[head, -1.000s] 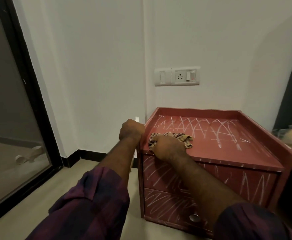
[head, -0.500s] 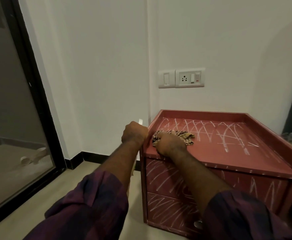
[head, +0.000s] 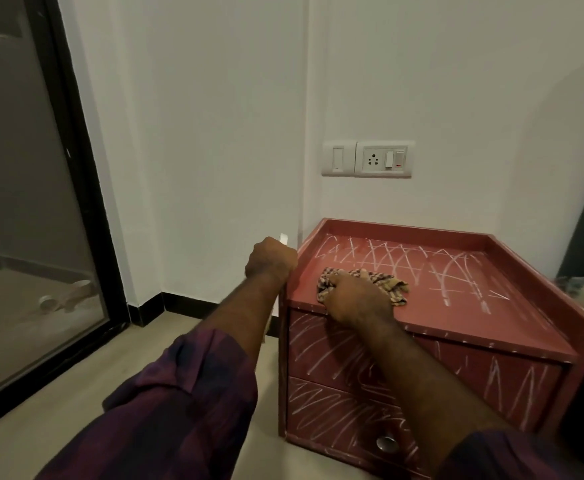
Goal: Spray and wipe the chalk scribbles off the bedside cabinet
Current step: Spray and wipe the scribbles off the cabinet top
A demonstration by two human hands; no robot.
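The main risk is smearing: if the checked beige-and-brown rag cloth [head: 387, 282] is too dry or already loaded with dust, it may drag the white chalk scribbles [head: 450, 271] into a pale haze instead of lifting them. Chalk is also likely to lodge in the corner under the cabinet's raised rim, where a bunched cloth reaches poorly. Spray aimed from the cabinet's left side could miss and wet the wall behind it.

The right hand [head: 356, 299] presses the cloth onto the cabinet top near its front left corner, with the fingers bent down into the fabric and bunching it. The left hand [head: 271, 259] hangs just off the cabinet's left rim. Its fingers are wrapped tight round a white plastic bottle [head: 284, 238], probably the sprayer, of which only the tip and a sliver show.

The reddish-brown wooden bedside cabinet [head: 404, 228] stands in the room corner against the wall. Looping chalk lines cross the back and right of its top, and the patch around the cloth looks cleaner. Both drawer fronts [head: 318, 358] are heavily scribbled, so most of the job seems to remain.
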